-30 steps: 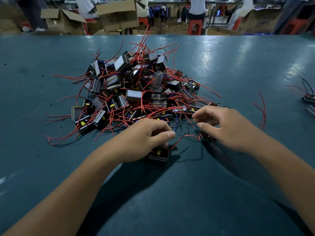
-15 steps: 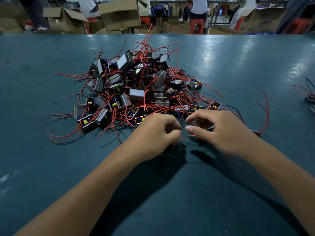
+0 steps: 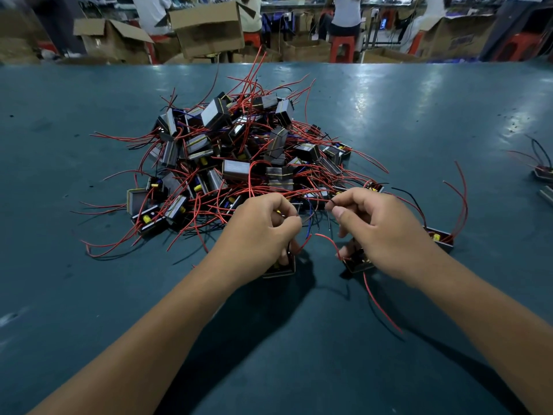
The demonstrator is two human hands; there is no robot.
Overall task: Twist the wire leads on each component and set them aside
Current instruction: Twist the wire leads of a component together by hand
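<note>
Your left hand point(image 3: 263, 232) is curled, thumb and forefinger pinching thin leads point(image 3: 308, 217) near its fingertips, and a component point(image 3: 279, 268) sits under its lower fingers at the near edge of the pile point(image 3: 239, 157). Most of that component is hidden by the hand; you see only its dark near rim. Your right hand point(image 3: 380, 232) is curled too, thumb and forefinger pinched on a black lead point(image 3: 329, 223), and a second component point(image 3: 357, 263) shows partly under its palm, with a red wire point(image 3: 380, 307) running from it toward you. Whether the lower fingers really grip this component, I cannot tell.

The pile lies on the table point(image 3: 89, 295), in the middle, just far of both hands, and its red wires tangle so that single leads are hard to follow. One more component point(image 3: 440, 238) lies just right of the right hand, half covered by the wrist. At the right edge, well apart, some pieces point(image 3: 543, 172) are cut off by the frame. Beyond the far edge you see blurred boxes point(image 3: 209, 31) and stools point(image 3: 342, 47).
</note>
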